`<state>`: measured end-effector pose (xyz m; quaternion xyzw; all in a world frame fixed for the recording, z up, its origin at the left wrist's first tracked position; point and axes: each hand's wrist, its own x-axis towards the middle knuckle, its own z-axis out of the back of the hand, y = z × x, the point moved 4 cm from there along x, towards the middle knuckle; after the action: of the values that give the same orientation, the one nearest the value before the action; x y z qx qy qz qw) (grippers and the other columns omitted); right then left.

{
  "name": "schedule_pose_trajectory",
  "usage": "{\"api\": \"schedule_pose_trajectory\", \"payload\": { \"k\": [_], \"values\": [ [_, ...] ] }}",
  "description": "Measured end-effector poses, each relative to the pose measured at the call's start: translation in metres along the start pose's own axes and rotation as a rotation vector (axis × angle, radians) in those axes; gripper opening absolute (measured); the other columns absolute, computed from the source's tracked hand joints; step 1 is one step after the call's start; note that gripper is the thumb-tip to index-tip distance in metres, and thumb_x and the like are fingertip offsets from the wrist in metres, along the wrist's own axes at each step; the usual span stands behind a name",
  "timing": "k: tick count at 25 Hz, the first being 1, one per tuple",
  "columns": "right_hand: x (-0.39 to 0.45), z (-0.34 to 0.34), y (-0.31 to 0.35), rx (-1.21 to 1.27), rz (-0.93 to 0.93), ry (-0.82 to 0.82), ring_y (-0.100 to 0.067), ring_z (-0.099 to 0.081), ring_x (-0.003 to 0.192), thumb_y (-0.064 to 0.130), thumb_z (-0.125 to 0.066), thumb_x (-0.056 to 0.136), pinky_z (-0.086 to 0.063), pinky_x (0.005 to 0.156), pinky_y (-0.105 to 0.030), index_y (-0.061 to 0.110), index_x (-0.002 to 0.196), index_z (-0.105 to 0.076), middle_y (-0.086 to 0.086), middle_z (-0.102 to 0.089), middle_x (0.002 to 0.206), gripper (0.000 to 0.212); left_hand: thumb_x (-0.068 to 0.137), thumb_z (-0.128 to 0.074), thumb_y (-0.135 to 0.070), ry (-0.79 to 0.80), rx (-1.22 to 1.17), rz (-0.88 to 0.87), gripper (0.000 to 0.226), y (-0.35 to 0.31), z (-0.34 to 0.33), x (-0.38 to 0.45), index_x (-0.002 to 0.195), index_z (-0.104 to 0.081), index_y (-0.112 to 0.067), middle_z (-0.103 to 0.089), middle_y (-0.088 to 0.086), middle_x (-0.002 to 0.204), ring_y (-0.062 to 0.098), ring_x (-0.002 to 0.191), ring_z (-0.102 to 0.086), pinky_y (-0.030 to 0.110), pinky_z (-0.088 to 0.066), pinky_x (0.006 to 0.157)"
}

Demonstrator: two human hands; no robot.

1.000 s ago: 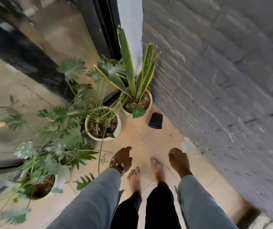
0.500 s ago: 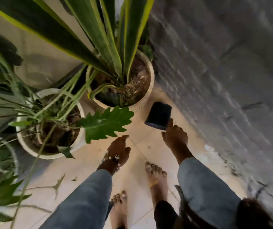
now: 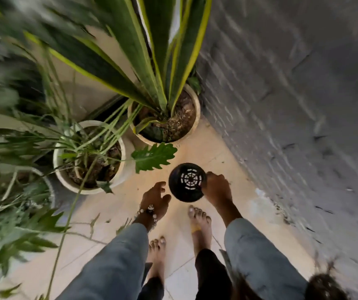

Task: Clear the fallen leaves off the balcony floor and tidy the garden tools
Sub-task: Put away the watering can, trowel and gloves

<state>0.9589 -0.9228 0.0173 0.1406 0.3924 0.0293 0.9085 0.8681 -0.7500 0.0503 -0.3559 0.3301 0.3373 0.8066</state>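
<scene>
A small empty black plastic pot (image 3: pixel 187 182) is lifted off the tiled floor, tipped so its slotted base shows through the mouth. My right hand (image 3: pixel 216 187) grips its right rim. My left hand (image 3: pixel 156 197), with a beaded bracelet at the wrist, hovers open just left of the pot without touching it. A few thin fallen leaf bits (image 3: pixel 94 221) lie on the beige tiles to the left of my feet.
A snake plant in a cream pot (image 3: pixel 195 100) stands in the corner against the grey brick wall (image 3: pixel 292 105). A second cream pot (image 3: pixel 59 176) with a lobed-leaf plant sits left of it. More foliage crowds the left side. My bare feet stand on the tiles below the hands.
My right hand has reached the black pot, taken its rim and lifted it off the floor, turning its mouth up. The view has moved closer to the corner.
</scene>
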Motion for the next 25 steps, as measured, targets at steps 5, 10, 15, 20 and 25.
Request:
{"api": "schedule_pose_trajectory", "payload": {
  "k": [5, 10, 15, 20, 25],
  "values": [
    [-0.154, 0.062, 0.051, 0.23, 0.055, -0.041, -0.041, -0.06, 0.098, 0.023, -0.045, 0.091, -0.044, 0.076, -0.037, -0.001, 0.098, -0.064, -0.023, -0.067, 0.102, 0.032, 0.09, -0.06, -0.014, -0.087, -0.299, 0.188, 0.043, -0.02, 0.064, -0.143, 0.133, -0.052, -0.011, -0.067, 0.017, 0.118, 0.034, 0.112, -0.061, 0.039, -0.049, 0.093],
    [-0.275, 0.114, 0.112, 0.126, 0.199, 0.046, -0.041, -0.059, 0.097, 0.026, -0.048, 0.092, -0.042, 0.074, -0.036, -0.001, 0.095, -0.064, -0.022, -0.067, 0.099, 0.031, 0.087, -0.057, -0.016, -0.293, -0.605, 0.322, 0.039, -0.008, 0.124, -0.285, 0.126, -0.059, -0.017, -0.069, 0.018, 0.11, 0.039, 0.099, -0.064, 0.045, -0.054, 0.087],
    [-0.353, 0.096, 0.172, -0.007, 0.36, 0.17, -0.04, -0.067, 0.079, 0.033, -0.044, 0.075, -0.056, 0.069, -0.043, 0.007, 0.082, -0.064, -0.02, -0.07, 0.082, 0.033, 0.088, -0.06, -0.01, -0.528, -0.845, 0.352, 0.035, 0.055, 0.149, -0.407, 0.122, -0.062, -0.012, -0.07, 0.018, 0.104, 0.036, 0.097, -0.066, 0.042, -0.055, 0.084],
    [-0.465, 0.038, 0.252, -0.24, 0.604, 0.283, -0.031, -0.068, 0.058, 0.018, -0.051, 0.078, -0.058, 0.061, -0.039, 0.006, 0.085, -0.065, -0.019, -0.069, 0.076, 0.02, 0.084, -0.06, -0.002, -0.67, -1.24, 0.494, 0.029, 0.168, 0.128, -0.518, 0.111, -0.065, -0.013, -0.072, 0.016, 0.085, 0.03, 0.07, -0.068, 0.042, -0.06, 0.073],
    [-0.589, -0.078, 0.289, -0.311, 0.812, 0.461, -0.023, -0.061, 0.049, 0.008, -0.054, 0.085, -0.048, 0.039, -0.025, 0.013, 0.115, -0.058, -0.021, -0.067, 0.091, 0.031, 0.082, -0.06, 0.001, -0.822, -1.561, 0.578, 0.028, 0.29, 0.073, -0.633, 0.106, -0.068, -0.011, -0.07, 0.013, 0.072, 0.025, 0.062, -0.065, 0.035, -0.059, 0.064]
  ]
}}
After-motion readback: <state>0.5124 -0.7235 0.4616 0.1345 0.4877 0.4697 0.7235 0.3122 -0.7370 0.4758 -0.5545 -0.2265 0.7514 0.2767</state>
